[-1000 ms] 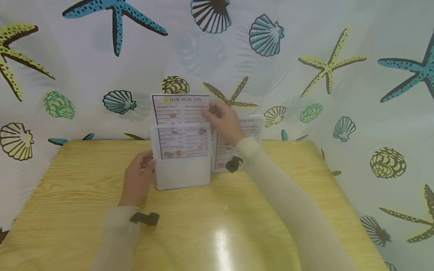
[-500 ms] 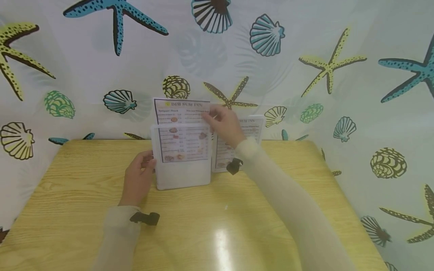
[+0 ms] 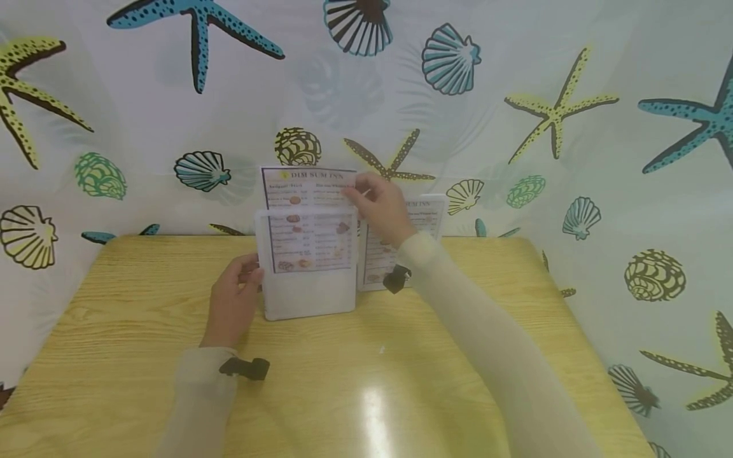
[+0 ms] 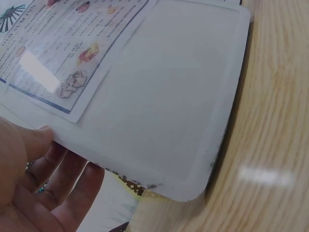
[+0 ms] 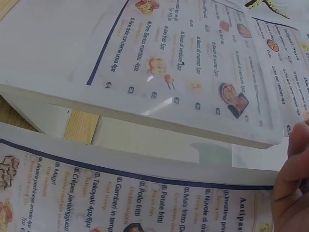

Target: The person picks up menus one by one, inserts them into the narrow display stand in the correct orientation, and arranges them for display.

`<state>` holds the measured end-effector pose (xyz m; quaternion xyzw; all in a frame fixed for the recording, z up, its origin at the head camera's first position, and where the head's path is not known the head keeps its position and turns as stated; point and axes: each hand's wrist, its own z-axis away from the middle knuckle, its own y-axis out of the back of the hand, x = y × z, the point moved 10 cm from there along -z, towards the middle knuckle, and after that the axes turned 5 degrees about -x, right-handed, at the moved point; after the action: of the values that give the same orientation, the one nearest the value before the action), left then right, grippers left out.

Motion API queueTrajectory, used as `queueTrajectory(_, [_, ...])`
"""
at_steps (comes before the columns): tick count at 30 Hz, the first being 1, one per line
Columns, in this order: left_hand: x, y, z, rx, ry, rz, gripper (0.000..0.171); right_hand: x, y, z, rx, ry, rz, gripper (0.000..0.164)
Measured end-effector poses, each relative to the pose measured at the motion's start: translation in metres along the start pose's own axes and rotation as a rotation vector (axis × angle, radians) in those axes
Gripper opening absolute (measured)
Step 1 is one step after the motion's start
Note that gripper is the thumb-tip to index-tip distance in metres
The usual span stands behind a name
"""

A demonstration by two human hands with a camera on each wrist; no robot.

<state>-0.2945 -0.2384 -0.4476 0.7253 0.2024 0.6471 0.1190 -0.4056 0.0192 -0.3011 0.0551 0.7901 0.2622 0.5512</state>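
Observation:
A printed menu sheet (image 3: 309, 189) headed "DIM SUM INN" is partly inside a clear-fronted white menu holder (image 3: 310, 296), its top part sticking out above. My right hand (image 3: 382, 210) pinches the sheet's upper right edge between thumb and fingers. At the holder's left edge, my left hand (image 3: 231, 296) grips it, thumb (image 4: 36, 141) at the front and fingers behind. The holder stands upright on the table, and its lower part shows blank white below the sheet. In the right wrist view, only fingertips (image 5: 294, 179) of the right hand show.
Behind and to the right stands a second menu holder (image 3: 378, 261) with a similar menu in it, partly hidden by the right hand. Both are on a light wooden table (image 3: 321, 381). A white curtain (image 3: 246, 114) printed with shells and starfish hangs behind.
The menu sheet has slid a little lower in the holder, then shifted slightly rightward at its top. My right hand moved down slightly with it; the left hand and the holder stayed put.

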Motion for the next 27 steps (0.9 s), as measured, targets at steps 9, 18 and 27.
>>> queueTrajectory(9, [0.0026,0.0005,0.0001,0.006,-0.009,-0.011,0.042,0.0025,-0.0040,0.0021,-0.034,0.001,0.045,0.020])
queueTrajectory(18, [0.0032,0.0001,0.0009,0.002,0.004,-0.005,0.042,-0.0016,-0.0016,-0.0002,-0.024,0.038,-0.004,0.026])
queueTrajectory(27, [0.0020,-0.0003,0.0009,-0.009,0.006,0.003,0.045,0.0031,-0.0061,0.0030,-0.050,0.018,0.063,0.025])
